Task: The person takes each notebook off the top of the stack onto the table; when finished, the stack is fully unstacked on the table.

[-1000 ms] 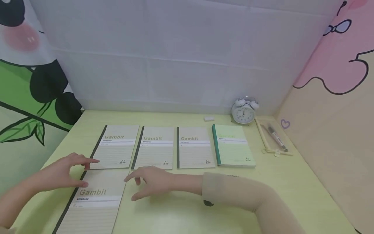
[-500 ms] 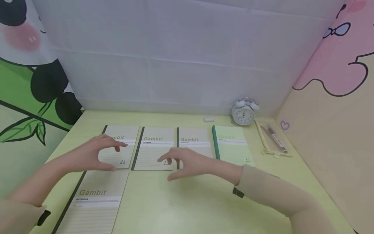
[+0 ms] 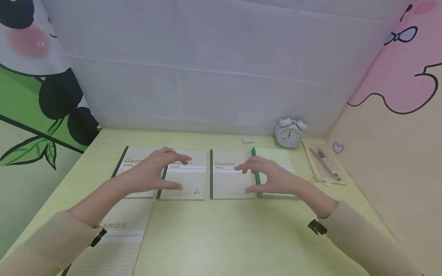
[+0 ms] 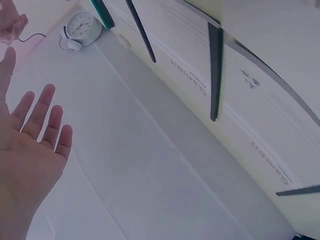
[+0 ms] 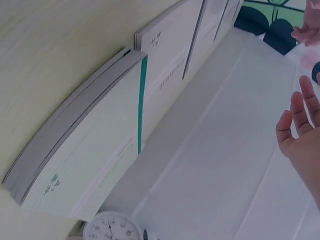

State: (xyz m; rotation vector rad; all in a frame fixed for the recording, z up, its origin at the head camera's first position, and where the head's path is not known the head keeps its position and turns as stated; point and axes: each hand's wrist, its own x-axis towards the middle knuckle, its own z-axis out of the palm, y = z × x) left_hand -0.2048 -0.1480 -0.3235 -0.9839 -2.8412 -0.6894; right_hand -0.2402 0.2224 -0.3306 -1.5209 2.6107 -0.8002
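My left hand point(image 3: 152, 170) hovers over the first and second grey notebooks, fingers and thumb spread apart with nothing between them. Partly covered by it are the far-left notebook point(image 3: 141, 151) and the second notebook point(image 3: 195, 180). My right hand point(image 3: 271, 174) hangs above the green notebook point(image 3: 276, 153), its fingertips reaching over the third grey notebook point(image 3: 228, 186); it holds nothing. In the right wrist view the green notebook point(image 5: 90, 145) has a thick page edge, with a dark spine corner showing beneath. Another grey notebook point(image 3: 114, 253) lies in front, below my left forearm.
A white alarm clock point(image 3: 289, 134) stands at the back right, beside a small white eraser point(image 3: 248, 140). A clear zip pouch point(image 3: 310, 165) with a marker point(image 3: 329, 165) lies by the right wall. A white sheet point(image 3: 207, 96) hangs behind the table.
Both hands have moved right and farther back over the row, the left from the front notebook's top, the right from beside it. The notebooks have stayed in place.
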